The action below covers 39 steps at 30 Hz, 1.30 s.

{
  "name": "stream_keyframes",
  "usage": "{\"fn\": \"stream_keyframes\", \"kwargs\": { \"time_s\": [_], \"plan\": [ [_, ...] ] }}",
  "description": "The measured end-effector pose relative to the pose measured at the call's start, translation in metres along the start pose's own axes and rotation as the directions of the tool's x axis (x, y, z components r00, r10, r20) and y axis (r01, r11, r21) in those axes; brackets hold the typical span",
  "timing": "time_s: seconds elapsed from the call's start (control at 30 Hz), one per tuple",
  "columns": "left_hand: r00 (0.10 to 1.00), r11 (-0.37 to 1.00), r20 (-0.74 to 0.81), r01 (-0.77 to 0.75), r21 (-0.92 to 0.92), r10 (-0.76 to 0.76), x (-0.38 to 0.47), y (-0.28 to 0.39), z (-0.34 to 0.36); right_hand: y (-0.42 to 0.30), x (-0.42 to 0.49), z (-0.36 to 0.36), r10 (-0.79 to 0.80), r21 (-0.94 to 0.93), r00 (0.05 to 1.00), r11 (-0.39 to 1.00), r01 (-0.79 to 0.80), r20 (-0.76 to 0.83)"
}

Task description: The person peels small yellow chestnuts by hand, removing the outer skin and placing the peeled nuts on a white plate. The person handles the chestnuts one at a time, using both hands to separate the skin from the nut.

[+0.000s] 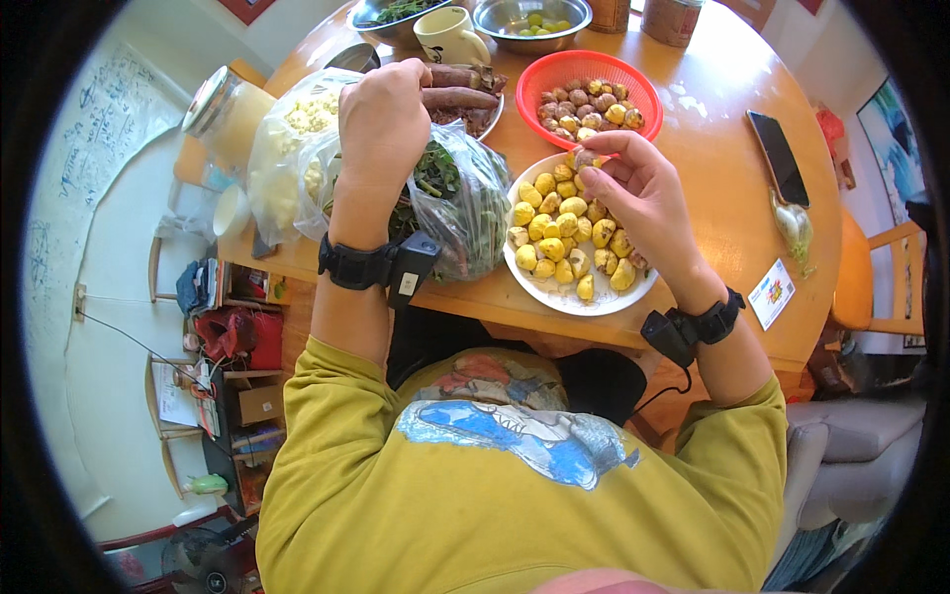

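Observation:
My right hand [642,189] pinches a brown, partly peeled chestnut [586,158] between thumb and fingers. It is above the far edge of a white plate [575,303], on which many peeled yellow chestnuts [551,248] lie. Just beyond is a red plastic basket [528,96] of brown, partly peeled chestnuts [581,102]. My left hand [384,119] is curled above the left side of another plate [496,122], which carries purple-skinned sweet potatoes [460,99] and brown peel scraps [469,119]. The back of that hand hides its fingertips, so what they hold cannot be seen.
Clear plastic bags of leafy greens [475,200] and pale florets [286,160] crowd the left. Behind stand a mug [449,37], a steel bowl [512,38] with green fruit and a jar [672,21]. A phone [779,160] and printed card [772,295] lie right.

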<state>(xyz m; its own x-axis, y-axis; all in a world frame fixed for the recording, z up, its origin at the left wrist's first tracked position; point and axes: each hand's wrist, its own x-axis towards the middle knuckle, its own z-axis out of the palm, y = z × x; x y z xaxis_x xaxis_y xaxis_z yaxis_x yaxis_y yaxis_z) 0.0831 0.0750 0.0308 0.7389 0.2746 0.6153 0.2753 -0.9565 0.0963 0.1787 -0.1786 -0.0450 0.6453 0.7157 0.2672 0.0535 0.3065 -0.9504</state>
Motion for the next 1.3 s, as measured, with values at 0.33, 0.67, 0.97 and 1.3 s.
{"fn": "stream_keyframes", "kwargs": {
  "time_s": [0.33,0.67,0.97,1.3],
  "plan": [
    [0.976,0.925,-0.094,-0.214,-0.315,0.194,-0.041,0.055,-0.026,-0.004,0.002,-0.004,0.092,0.194,0.994,0.976,-0.103,0.065],
    [0.994,0.772,0.032,-0.058,-0.633,0.101,-0.071,0.094,0.011,-0.003,0.0,-0.003,0.039,0.259,0.994,0.964,-0.065,0.104],
    [0.999,0.66,-0.026,-0.04,-0.75,0.031,-0.074,0.095,0.021,-0.002,-0.001,-0.004,0.074,0.294,0.989,0.95,-0.11,0.129],
    [0.993,0.696,-0.103,-0.116,-0.708,0.061,-0.079,0.097,0.024,-0.005,-0.003,-0.004,0.07,0.317,0.984,0.941,-0.12,0.166]
  ]
}}
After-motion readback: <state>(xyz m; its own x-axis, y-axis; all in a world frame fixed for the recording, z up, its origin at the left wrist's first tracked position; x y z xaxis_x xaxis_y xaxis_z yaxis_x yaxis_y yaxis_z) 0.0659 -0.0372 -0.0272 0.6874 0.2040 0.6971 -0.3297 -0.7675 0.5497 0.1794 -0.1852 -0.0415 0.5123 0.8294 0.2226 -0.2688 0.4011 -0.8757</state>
